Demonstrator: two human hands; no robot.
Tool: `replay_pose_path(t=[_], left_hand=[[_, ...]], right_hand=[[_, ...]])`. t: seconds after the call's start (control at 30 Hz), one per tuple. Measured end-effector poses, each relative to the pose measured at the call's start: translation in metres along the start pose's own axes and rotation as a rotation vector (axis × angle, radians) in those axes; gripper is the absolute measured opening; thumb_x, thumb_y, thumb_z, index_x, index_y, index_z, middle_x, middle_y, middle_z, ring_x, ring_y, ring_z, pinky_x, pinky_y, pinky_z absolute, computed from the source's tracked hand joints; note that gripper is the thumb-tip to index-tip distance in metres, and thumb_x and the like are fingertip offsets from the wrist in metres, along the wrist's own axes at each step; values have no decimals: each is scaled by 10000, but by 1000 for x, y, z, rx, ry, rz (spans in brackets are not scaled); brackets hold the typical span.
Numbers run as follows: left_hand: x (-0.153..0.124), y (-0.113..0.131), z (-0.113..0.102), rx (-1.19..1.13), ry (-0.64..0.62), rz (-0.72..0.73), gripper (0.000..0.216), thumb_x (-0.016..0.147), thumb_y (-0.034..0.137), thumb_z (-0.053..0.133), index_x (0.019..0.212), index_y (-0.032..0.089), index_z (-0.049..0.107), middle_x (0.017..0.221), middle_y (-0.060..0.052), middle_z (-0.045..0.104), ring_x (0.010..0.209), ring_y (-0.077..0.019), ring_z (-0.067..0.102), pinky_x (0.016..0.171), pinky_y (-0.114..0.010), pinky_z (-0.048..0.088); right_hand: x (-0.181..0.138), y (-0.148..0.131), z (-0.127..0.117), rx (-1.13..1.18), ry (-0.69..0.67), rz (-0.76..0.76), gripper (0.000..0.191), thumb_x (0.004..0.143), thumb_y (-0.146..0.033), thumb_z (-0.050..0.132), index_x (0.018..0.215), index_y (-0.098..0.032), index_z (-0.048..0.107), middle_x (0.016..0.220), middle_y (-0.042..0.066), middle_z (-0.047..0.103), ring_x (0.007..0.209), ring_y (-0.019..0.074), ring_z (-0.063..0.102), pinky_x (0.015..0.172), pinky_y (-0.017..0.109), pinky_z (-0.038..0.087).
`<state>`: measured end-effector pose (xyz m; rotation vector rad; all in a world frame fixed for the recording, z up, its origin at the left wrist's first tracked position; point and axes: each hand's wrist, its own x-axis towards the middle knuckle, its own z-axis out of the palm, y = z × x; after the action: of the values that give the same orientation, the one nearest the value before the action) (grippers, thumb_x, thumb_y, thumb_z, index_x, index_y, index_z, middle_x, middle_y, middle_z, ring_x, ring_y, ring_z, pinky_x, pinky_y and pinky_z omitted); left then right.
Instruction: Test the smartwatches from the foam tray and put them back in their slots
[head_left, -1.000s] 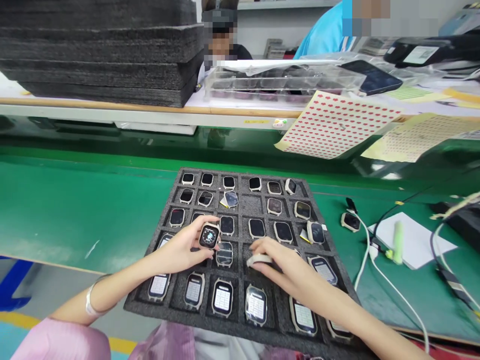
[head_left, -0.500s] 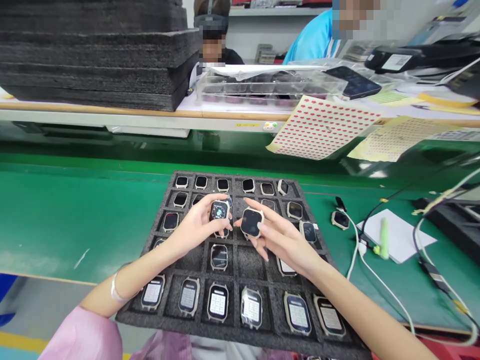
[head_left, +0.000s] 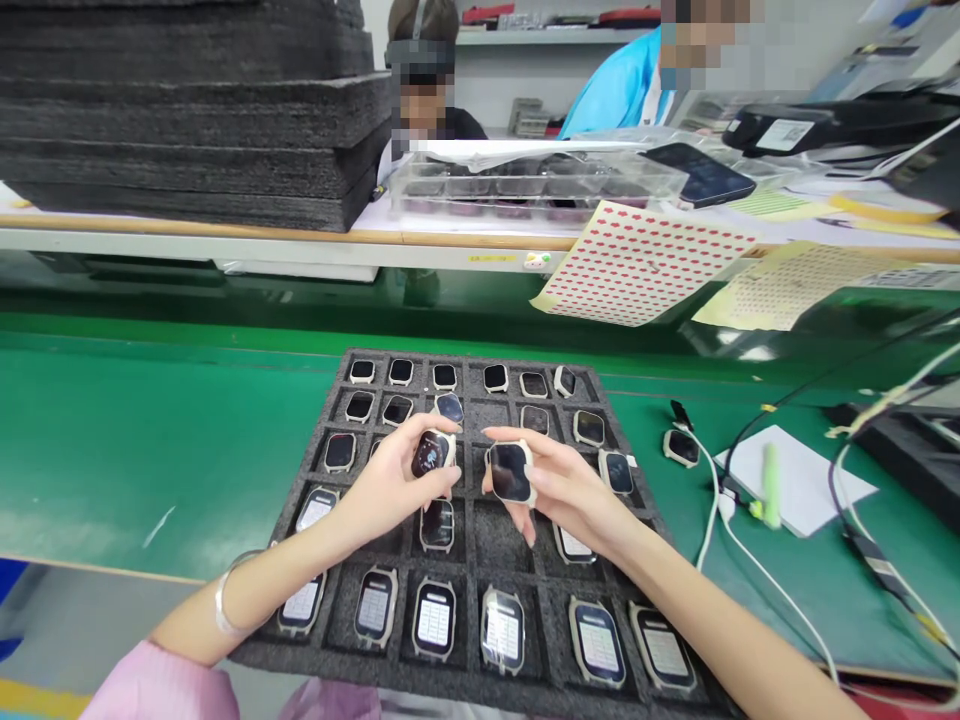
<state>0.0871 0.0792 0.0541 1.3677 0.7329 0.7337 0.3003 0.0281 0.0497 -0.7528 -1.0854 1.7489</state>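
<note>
A black foam tray [head_left: 480, 540] with a grid of pockets lies on the green belt, and several strapless smartwatch bodies sit in the pockets. My left hand [head_left: 390, 485] is closed on one watch body [head_left: 431, 454] whose screen is lit with a round dial. My right hand [head_left: 562, 485] grips a second watch body [head_left: 511, 472] with a dark screen, held between thumb and fingers. Both hands hover over the tray's middle rows, close together. The front row holds watches [head_left: 433, 618] with lit white screens.
A loose watch body [head_left: 681, 447] lies on the green belt [head_left: 150, 440] right of the tray, beside white cables [head_left: 757, 555] and a white pad with a green marker [head_left: 771, 485]. Stacked black foam [head_left: 187, 110], a clear tray [head_left: 525, 180] and red-dot sticker sheets [head_left: 645, 262] sit behind. Two people are opposite.
My right hand picked a dark-screen watch body out of the tray and raised it beside the left hand's lit watch. Both hands have since dipped slightly lower over the tray.
</note>
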Motion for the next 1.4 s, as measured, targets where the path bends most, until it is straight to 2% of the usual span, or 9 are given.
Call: replay_pose_path(t=[0.2,0.37,0.63,0.83,1.1,1.23,1.4], left_hand=[[0,-13,-2,63,-13,-17,303,771,133,574,1058,199,503,758,35,476,559,-90,481,455,-187,367],[-3,-15,-2,203,-57,-22,261,728,78,524,963,192,517,741,44,464,569,-91,455,549,-211,403],[-4,-16,-5,200,-71,-25,293,716,77,528,984,196,524,742,47,471,570,-92,450,560,-213,383],[-2,-12,-10,161,-18,-29,314,723,80,519,1013,198,522,673,66,462,501,-80,431,509,-207,357],[-5,-10,-12,214,-63,-3,323,744,61,506,1033,206,486,744,56,445,562,-74,440,541,-198,388],[-4,-13,-12,213,-64,-15,318,788,133,535,1088,215,467,771,51,453,527,-71,426,509,-204,372],[-3,-15,-12,267,-69,-6,276,777,114,524,1037,201,492,770,46,452,543,-77,443,540,-215,378]], right_hand=[[-2,8,-1,-8,42,12,430,826,-313,690,1222,-178,593,894,90,686,531,132,613,426,232,531],[-3,10,1,-31,55,38,451,799,-303,720,1214,-165,610,889,84,698,519,135,629,464,258,561],[-4,7,2,-79,71,59,433,799,-281,722,1200,-151,623,891,87,704,545,142,651,517,272,573],[-4,6,1,-98,42,52,420,816,-268,706,1211,-159,617,911,78,697,567,136,656,553,269,571],[-5,5,1,-141,26,64,427,823,-272,702,1223,-159,607,913,79,695,568,137,663,572,274,562],[-4,7,0,-146,31,42,439,823,-271,703,1236,-167,598,923,77,694,577,139,666,573,271,560],[-3,8,-2,-143,43,65,421,820,-267,699,1217,-158,611,907,78,692,563,139,658,555,275,560]])
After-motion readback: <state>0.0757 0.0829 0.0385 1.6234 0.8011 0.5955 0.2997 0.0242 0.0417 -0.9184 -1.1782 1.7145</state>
